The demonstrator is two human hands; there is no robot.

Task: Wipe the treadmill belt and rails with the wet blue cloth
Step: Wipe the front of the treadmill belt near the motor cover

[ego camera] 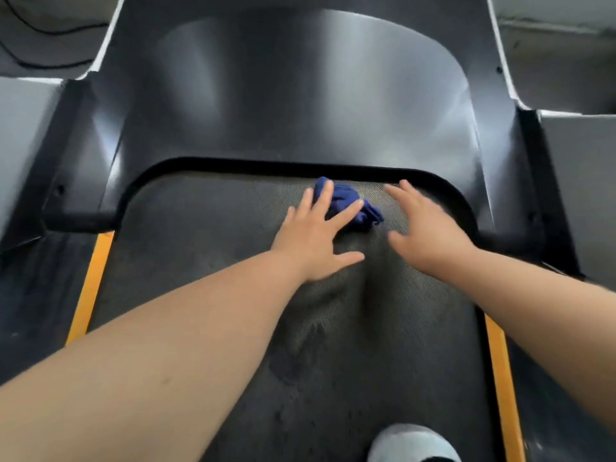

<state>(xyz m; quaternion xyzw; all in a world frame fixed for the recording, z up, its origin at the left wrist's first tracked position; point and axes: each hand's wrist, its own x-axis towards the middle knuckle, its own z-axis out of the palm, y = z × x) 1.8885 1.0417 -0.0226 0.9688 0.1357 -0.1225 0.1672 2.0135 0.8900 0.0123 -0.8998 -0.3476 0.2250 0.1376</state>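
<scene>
Lying bunched at the front end of the treadmill belt (206,268), blue cloth (346,203) is overlapped by spread fingers of left hand (315,238), right hand (423,228) is held open just beside it, yellow rail stripes (90,288) are seen alongside.

Blue cloth (350,203) partly hidden under fingers of left hand (313,235); near portion out of sight. Right hand (423,235) smeared by motion blur, fingertips indistinct, contact with cloth impossible to tell. Belt (206,261) cut off at bottom edge, below the cloth. White shoe (411,443) cropped there too. Both forearms cut off by frame edges.
</scene>
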